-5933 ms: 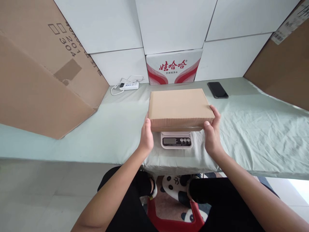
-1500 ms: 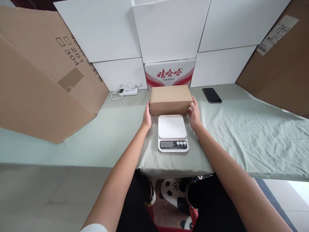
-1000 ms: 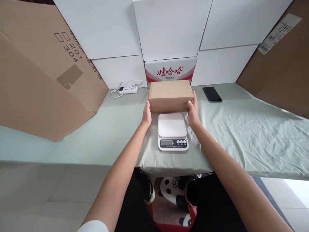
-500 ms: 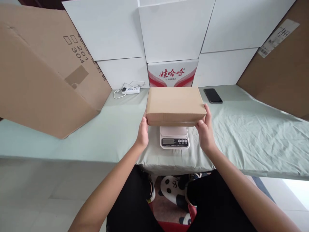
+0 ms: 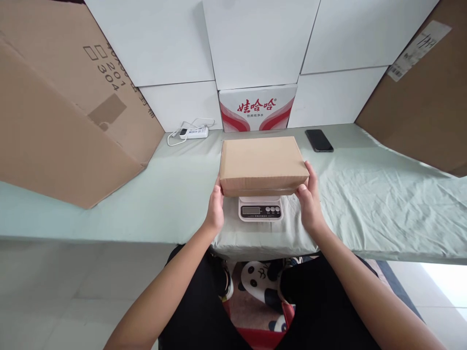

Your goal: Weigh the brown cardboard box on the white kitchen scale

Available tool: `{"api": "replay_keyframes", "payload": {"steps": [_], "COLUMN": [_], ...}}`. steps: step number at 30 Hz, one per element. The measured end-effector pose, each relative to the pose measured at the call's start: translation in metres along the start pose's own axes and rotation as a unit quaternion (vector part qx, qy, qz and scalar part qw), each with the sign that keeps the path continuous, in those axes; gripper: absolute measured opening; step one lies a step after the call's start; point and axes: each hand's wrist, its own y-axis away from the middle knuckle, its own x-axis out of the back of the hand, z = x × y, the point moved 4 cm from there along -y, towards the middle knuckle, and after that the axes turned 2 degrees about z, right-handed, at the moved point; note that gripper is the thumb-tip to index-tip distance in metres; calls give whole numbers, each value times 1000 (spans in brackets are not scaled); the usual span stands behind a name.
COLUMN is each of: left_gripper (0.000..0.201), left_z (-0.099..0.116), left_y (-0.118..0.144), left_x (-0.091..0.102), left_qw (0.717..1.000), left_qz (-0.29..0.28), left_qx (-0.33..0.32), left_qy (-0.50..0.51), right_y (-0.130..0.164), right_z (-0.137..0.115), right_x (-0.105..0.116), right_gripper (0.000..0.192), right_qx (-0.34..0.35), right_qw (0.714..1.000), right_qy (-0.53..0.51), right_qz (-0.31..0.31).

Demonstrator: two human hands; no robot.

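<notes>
A plain brown cardboard box (image 5: 262, 164) lies flat over a white digital kitchen scale (image 5: 260, 210), hiding the scale's platform; only the display and buttons show below it. My left hand (image 5: 215, 208) grips the box's near left corner. My right hand (image 5: 309, 204) holds the near right corner, fingers against the side. Whether the box rests on the scale or hovers just above it, I cannot tell.
The table is covered with a pale green cloth (image 5: 383, 194). A black phone (image 5: 318, 140) lies back right, a white power strip (image 5: 193, 131) back left. A red-and-white printed carton (image 5: 257, 108) stands against white panels. Large brown cardboard sheets (image 5: 62, 112) lean on both sides.
The box was behind the scale on the table; both hands lifted it and brought it toward me and down over the scale's platform.
</notes>
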Motion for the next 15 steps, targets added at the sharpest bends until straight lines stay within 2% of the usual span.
{"api": "replay_keyframes", "payload": {"steps": [11,15], "left_gripper": [81,84], "left_z": [-2,1], "left_y": [-2,-8], "left_x": [2,19], "left_qw": [1000,999], "left_qz": [-7,37], "left_qx": [0,-11], "left_qy": [-4,-27], "right_y": [0,-2], "right_z": [3,4], "right_x": [3,8], "right_gripper": [74,77], "right_qx": [4,6], "right_qw": [1000,1000], "right_qy": [6,-6], "right_qz": [9,25]}}
